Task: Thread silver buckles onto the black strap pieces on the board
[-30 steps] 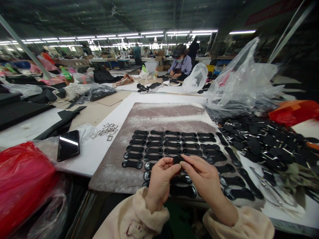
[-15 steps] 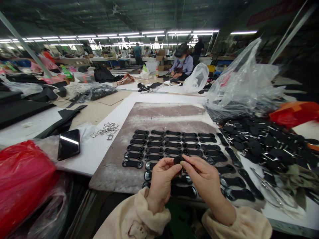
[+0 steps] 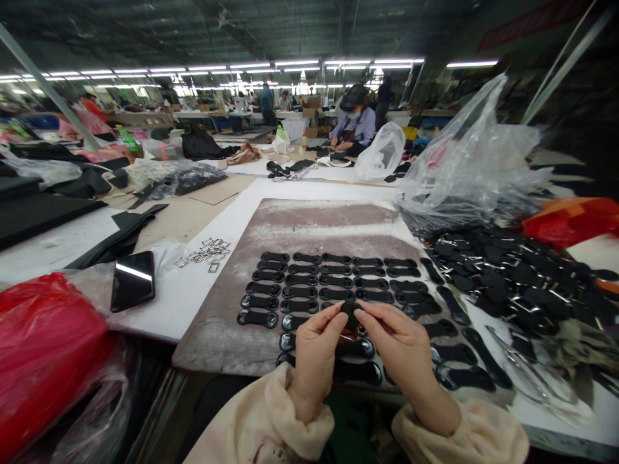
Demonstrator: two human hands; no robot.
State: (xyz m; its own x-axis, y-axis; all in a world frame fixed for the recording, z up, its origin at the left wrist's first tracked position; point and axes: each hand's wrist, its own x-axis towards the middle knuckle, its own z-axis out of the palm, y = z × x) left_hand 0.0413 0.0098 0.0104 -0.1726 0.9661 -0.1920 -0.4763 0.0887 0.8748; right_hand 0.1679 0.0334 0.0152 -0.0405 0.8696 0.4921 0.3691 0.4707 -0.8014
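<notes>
Between both hands I hold one black tab [image 3: 350,312] with a rounded end, and a bit of metal shows just below it. My left hand [image 3: 316,345] pinches its left edge with thumb and fingertips. From the other side, my right hand [image 3: 397,341] pinches the right edge. Beneath the hands lies a brown board [image 3: 227,309], covered with rows of black dumbbell-shaped strips [image 3: 258,318] whose ends look glossy. My hands hide some strips in the middle of the rows. Left of the board sits a small heap of rectangular metal rings [image 3: 206,252].
A heap of black tabs with metal rings [image 3: 503,277] lies right of the board, near metal tongs or scissors [image 3: 522,367]. Clear plastic bags [image 3: 474,161] stand behind it. On the left are a phone [image 3: 133,281] and a red bag [image 3: 53,341]. A co-worker [image 3: 355,122] sits across.
The black tab has turned so its rounded face shows more. My hands have drawn slightly apart around it, still pinching it, and the right hand has shifted a little to the right.
</notes>
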